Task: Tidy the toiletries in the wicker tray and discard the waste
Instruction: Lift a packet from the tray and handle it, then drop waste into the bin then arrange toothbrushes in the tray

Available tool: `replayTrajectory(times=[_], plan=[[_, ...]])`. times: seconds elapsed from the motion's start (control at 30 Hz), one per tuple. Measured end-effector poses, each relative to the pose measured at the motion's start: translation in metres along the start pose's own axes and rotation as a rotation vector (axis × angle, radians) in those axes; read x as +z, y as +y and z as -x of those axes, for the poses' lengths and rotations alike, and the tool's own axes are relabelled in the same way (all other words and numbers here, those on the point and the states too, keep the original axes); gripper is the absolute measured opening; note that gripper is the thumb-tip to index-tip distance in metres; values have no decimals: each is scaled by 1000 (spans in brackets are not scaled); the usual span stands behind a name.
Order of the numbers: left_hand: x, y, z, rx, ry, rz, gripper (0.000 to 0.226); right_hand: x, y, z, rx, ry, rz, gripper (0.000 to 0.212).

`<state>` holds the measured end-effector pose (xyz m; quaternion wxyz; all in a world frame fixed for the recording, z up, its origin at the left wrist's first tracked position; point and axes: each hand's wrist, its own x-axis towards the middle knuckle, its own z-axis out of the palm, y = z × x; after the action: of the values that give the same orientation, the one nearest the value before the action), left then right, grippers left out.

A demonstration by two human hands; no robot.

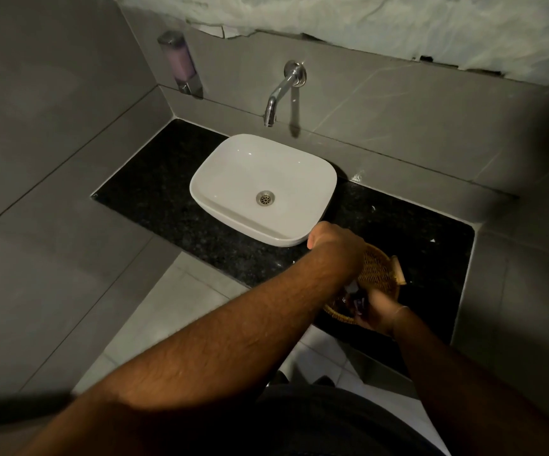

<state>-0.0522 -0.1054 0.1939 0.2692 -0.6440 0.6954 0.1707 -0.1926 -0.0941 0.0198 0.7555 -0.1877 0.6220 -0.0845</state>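
An oval wicker tray (380,274) sits tipped over the black counter just right of the sink, its far end raised. My left hand (334,243) is closed over that raised far rim. At the low near end, my right hand (378,312) grips the rim, thumb inside and fingers under. Small toiletries (357,302), one white and one dark, have gathered at the low end between my two hands. A tan object (398,274) pokes over the tray's right rim. My forearm hides the tray's left side.
A white basin (230,179) stands on the black granite counter (154,192), with a chrome wall tap (279,93) above it. A soap dispenser (181,65) hangs on the left wall. Small white scraps (432,240) lie on the counter to the right. Pale floor tiles show below.
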Motion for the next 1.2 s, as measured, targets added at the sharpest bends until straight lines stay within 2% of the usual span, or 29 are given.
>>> replayTrajectory(times=[0.1, 0.23, 0.33, 0.47, 0.57, 0.67, 0.73, 0.77, 0.93, 1.0, 1.13, 1.2], plan=[[-1, -5, -1, -8, 7, 15, 53, 4, 1, 0, 55, 35, 73, 41], [0, -25, -1, -24, -29, 97, 56, 4, -1, -9, -39, 233, 310, 42], [5, -52, 0, -79, -55, 228, 47, -3, -1, -6, 1, 237, 335, 54], [21, -100, 3, -118, -99, 519, 44, -8, -3, -2, 6, 289, 307, 64], [54, -130, 8, -155, -8, 841, 45, -7, -6, -1, 18, 308, 218, 65], [106, -148, 21, -209, 79, 1144, 29, 1, -6, 2, 10, 296, 173, 62], [146, -154, 30, -301, 155, 1295, 9, 8, -7, 3, 1, 303, 171, 61], [167, -157, 35, -369, 195, 1362, 7, 12, -8, 3, 2, 301, 189, 62], [259, -161, 61, -788, 242, 1517, 32, 22, -13, 5, 53, 187, 308, 70], [287, -161, 69, -856, 234, 1542, 37, 29, -12, 5, 37, 194, 324, 68], [314, -159, 67, -928, 235, 1629, 39, 39, 2, 4, -130, 331, 287, 46], [321, -162, 58, -967, 266, 1670, 39, 38, 11, 4, -82, 331, 305, 50]])
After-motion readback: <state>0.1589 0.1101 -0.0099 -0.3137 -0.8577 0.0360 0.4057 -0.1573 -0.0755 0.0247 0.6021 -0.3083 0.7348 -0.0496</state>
